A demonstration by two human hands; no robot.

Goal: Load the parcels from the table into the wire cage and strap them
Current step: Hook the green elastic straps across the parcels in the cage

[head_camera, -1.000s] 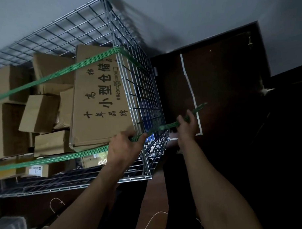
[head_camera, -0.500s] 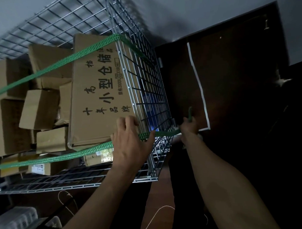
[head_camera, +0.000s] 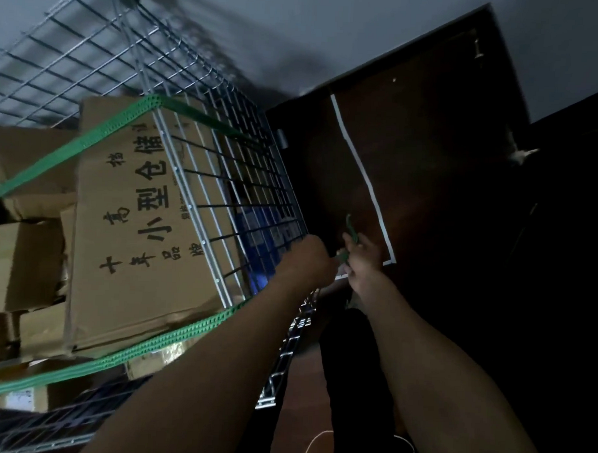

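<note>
**Both hands meet at the cage's far corner**

Half a second ago the left hand lay spread over the strap on the cage's front face. Now the left hand (head_camera: 308, 260) has reached past the corner post and sits just beside the right hand (head_camera: 366, 262), which has hardly shifted.

The right hand's fingers (head_camera: 353, 240) are curled round the loose end of the green perforated strap (head_camera: 90, 136), whose tip pokes up above them. The left hand's fingers point away behind the back of the hand, so I cannot tell whether they pinch the strap or only touch it.

The strap crosses the silver wire cage (head_camera: 190, 205) in two bands, above and below the large brown cardboard box with black printed characters (head_camera: 130, 254). Smaller brown cardboard parcels (head_camera: 22, 260) are stacked inside to its left.

The view is dim and blurred. Between the hands the strap is only a green smear, the lower band vanishes behind the left forearm, and the cage is cut off at the left and bottom edges.
</note>
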